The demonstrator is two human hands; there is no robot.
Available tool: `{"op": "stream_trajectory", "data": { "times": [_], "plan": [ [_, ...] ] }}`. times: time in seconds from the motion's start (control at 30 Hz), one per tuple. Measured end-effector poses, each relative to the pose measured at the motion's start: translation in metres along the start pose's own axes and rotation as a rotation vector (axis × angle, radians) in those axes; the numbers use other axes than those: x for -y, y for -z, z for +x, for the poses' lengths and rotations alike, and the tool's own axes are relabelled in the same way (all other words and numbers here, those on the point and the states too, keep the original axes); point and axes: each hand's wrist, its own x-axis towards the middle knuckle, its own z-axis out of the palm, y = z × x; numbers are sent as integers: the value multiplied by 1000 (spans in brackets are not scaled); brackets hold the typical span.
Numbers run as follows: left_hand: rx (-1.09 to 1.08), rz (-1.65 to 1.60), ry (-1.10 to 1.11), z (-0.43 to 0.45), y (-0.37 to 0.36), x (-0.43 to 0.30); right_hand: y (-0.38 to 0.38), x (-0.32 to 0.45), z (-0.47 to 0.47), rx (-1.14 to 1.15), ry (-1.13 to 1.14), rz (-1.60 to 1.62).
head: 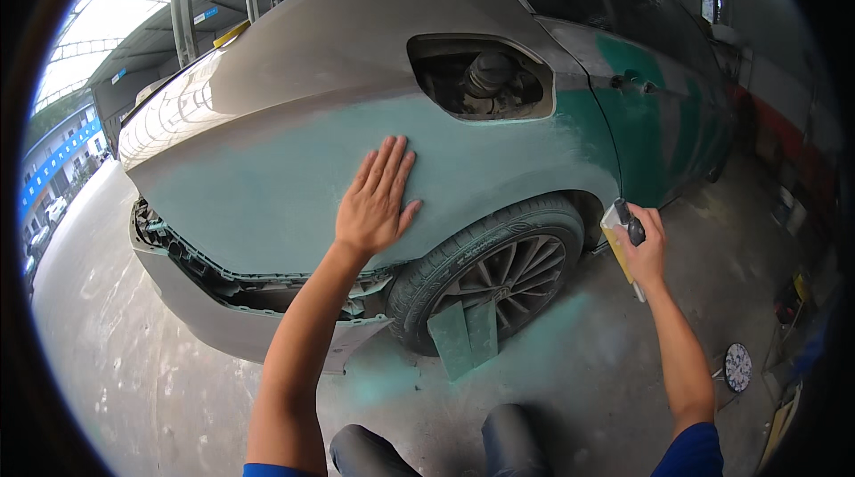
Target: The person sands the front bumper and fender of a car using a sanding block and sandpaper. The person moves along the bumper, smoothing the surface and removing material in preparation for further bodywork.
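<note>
Before me is a car's rear quarter panel (267, 203), coated in pale green material with grey surface above it. My left hand (376, 206) lies flat on the panel, above and left of the rear wheel (514, 283), thumb spread and holding nothing. In my right hand (646, 248) is a hand sanding block (618, 243) with a black knob and a yellowish side. I hold it off to the right, close to the back of the wheel arch, apart from the panel's coated face. Higher up, the fuel filler recess (491, 76) stands uncovered.
Two greenish sheets (451, 343) lean against the wheel. The bumper (214, 323) sits loose below the panel, leaving a gap. Green patches mark the rear door (631, 136). A round patterned stool seat (738, 368) is at right on the concrete floor (568, 370).
</note>
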Motion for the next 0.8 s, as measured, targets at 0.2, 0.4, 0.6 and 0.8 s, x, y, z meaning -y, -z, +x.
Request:
{"op": "stream_trajectory", "data": {
  "times": [0.2, 0.4, 0.6, 0.8],
  "plan": [
    [152, 61, -199, -75, -6, 0, -19, -5, -65, -23, -206, 241],
    [104, 38, -120, -35, 13, 16, -36, 43, -40, 72, -72, 271],
    [-67, 48, 77, 32, 8, 7, -63, 89, -33, 89, -35, 395],
    [42, -14, -20, -39, -11, -10, -99, 129, -11, 77, 24, 368]
  ]
}}
